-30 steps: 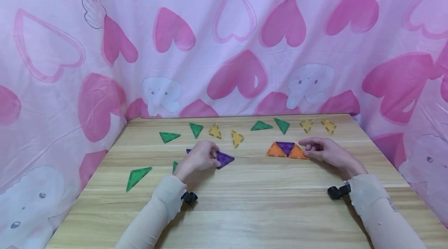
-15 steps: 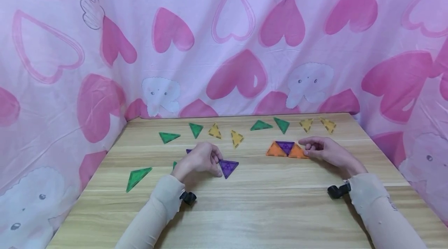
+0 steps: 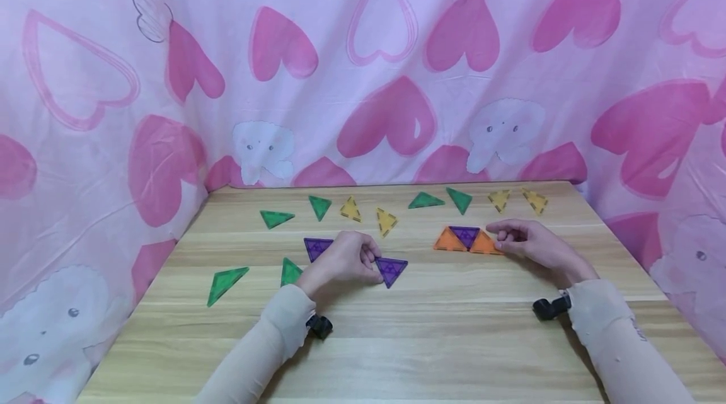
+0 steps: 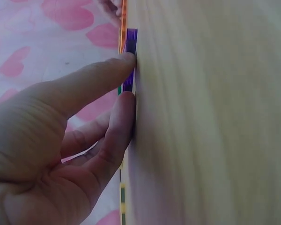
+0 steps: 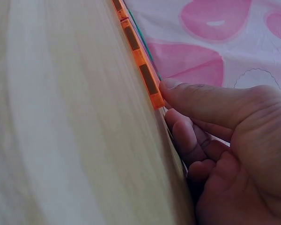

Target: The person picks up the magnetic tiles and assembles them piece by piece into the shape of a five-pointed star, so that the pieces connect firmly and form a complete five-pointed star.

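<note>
In the head view my left hand [image 3: 348, 258] pinches a purple triangular magnetic tile [image 3: 391, 270] at its left side, low over the table. The left wrist view has the thumb on the edge of this purple tile [image 4: 130, 42], with other fingers curled below. To the right lies a flat row of an orange triangular tile [image 3: 450, 240], a purple one [image 3: 465, 236] and a second orange one [image 3: 484, 244]. At the row's right end, my right hand [image 3: 533, 243] touches the second orange tile [image 5: 147, 77], index finger extended and the other fingers loosely bent.
Another purple tile [image 3: 317, 248] and a green tile [image 3: 291, 271] lie partly behind my left hand and arm. A green tile [image 3: 225, 284] is further left. Several green and yellow tiles [image 3: 387, 222] lie along the back of the wooden table [image 3: 431, 353], before a pink heart-patterned curtain [image 3: 386, 120].
My left hand has moved right with the purple tile, toward the orange and purple row, and the tile has turned so a point faces me. My right hand has stayed at the row's end.
</note>
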A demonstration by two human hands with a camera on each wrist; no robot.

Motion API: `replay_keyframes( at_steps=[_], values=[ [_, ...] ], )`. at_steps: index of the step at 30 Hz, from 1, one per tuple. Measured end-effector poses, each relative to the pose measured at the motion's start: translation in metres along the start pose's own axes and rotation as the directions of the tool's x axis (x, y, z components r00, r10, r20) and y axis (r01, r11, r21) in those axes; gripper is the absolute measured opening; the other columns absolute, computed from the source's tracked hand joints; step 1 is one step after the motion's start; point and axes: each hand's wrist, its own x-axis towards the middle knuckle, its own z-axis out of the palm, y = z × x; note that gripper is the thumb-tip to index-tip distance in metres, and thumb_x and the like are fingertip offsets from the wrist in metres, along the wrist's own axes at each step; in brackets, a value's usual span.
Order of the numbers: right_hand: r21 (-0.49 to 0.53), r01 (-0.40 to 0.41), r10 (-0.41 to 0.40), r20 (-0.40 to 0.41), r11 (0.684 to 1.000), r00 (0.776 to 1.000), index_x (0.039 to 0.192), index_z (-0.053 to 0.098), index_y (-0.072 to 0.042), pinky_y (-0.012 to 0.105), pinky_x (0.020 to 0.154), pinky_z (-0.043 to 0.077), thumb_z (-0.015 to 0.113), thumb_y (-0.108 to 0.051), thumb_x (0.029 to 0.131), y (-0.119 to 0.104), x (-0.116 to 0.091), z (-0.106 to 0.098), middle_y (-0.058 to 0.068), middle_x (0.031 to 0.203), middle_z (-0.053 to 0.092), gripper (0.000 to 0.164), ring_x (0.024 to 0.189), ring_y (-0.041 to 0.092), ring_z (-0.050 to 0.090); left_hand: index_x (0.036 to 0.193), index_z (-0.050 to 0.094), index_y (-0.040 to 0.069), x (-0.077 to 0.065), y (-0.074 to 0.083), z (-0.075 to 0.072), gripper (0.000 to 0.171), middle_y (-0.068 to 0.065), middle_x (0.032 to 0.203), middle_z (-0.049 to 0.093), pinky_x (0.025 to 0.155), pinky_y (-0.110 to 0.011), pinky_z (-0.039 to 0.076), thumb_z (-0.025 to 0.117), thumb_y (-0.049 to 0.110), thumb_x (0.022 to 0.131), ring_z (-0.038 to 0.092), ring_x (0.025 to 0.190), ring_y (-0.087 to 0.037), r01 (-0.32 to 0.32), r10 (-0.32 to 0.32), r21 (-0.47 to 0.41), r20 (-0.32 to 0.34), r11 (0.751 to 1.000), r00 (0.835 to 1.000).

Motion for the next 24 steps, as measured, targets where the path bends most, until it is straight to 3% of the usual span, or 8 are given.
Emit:
replay_keyframes(
  at_steps=[4, 13, 20, 24],
  values=[
    [-0.022, 0.018, -0.018, -0.005, 1.0, 1.0, 0.153, 0.066, -0.01, 0.02, 0.092, 0.05, 0.077, -0.026, 0.107, -0.001, 0.0, -0.001, 0.015, 0.125, 0.067, 0.05, 0.109, 0.021, 0.059, 0.105, 0.08, 0.01, 0.005, 0.007, 0.01, 0.037, 0.003, 0.087, 0.076, 0.075, -0.023, 0.061, 0.105, 0.016, 0.077, 0.07, 0.078, -0.007, 0.002, -0.002, 0.004, -0.01, 1.0, 1.0],
    [-0.066, 0.024, -0.024, -0.008, 0.998, 1.0, 0.152, 0.069, -0.015, 0.024, 0.09, 0.049, 0.077, -0.027, 0.108, -0.004, 0.002, 0.004, 0.013, 0.123, 0.066, 0.046, 0.109, 0.023, 0.057, 0.103, 0.078, 0.004, 0.022, 0.034, 0.04, 0.039, -0.001, 0.088, 0.075, 0.074, -0.02, 0.06, 0.105, 0.01, 0.075, 0.068, 0.074, -0.005, 0.013, -0.015, -0.056, -0.032, 0.998, 0.999],
    [-0.188, 0.098, -0.108, -0.042, 0.977, 0.993, 0.145, 0.075, -0.015, 0.027, 0.085, 0.048, 0.076, -0.028, 0.108, -0.008, 0.007, 0.01, 0.01, 0.119, 0.07, 0.04, 0.099, 0.023, 0.057, 0.104, 0.078, 0.003, 0.037, 0.06, 0.068, 0.042, 0.003, 0.086, 0.073, 0.073, -0.018, 0.057, 0.106, 0.015, 0.075, 0.065, 0.071, -0.002, 0.012, -0.013, -0.021, -0.059, 1.0, 0.998],
    [-0.253, 0.118, -0.139, -0.064, 0.96, 0.988, 0.144, 0.076, -0.017, 0.029, 0.083, 0.048, 0.077, -0.029, 0.108, -0.009, 0.01, 0.014, 0.009, 0.129, 0.075, 0.038, 0.096, 0.021, 0.058, 0.101, 0.076, 0.003, 0.046, 0.075, 0.084, 0.041, 0.004, 0.083, 0.07, 0.069, -0.017, 0.055, 0.106, 0.015, 0.076, 0.063, 0.069, -0.001, 0.015, -0.016, -0.021, -0.074, 1.0, 0.997]
  ],
)
